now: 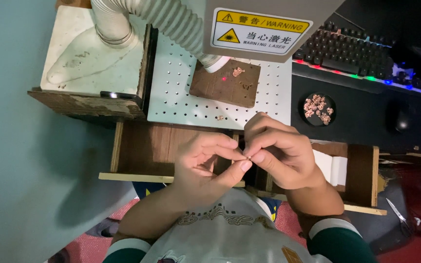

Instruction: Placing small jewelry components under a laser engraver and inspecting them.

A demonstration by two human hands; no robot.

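- Pinching a tiny pale piece (pixel 248 157), the left hand (pixel 205 163) and the right hand (pixel 278 156) are brought together at the near middle of the scene, fingertips touching.
- The piece is gripped between the thumb and forefinger of both hands; it is too small for its shape to be told.
- The hands are held above an open wooden drawer (pixel 144 151), just near of the plate's edge.
- A white perforated plate (pixel 176 92) is seen just far of the hands, and a brown wooden block (pixel 225 84) is laid on it.
- A red laser dot (pixel 223 78) is shown on the block, with a small copper-coloured part (pixel 238 71) lying just right of it near the far edge.
- Another small part (pixel 220 117) is left on the plate at its near edge, between block and hands.
- A grey laser head (pixel 269 24) with a yellow warning label is hung over the block, and a white ribbed hose (pixel 166 19) is run from the far left down to the block's far edge.
- A round black dish (pixel 317 108) filled with copper-coloured parts is set on the dark bench (pixel 366 126) to the right of the plate.
- A keyboard (pixel 352 51) with coloured lights is placed at the far right, and a black mouse (pixel 401 119) lies near of it.
- Scissors (pixel 396 212) are seen at the near right.
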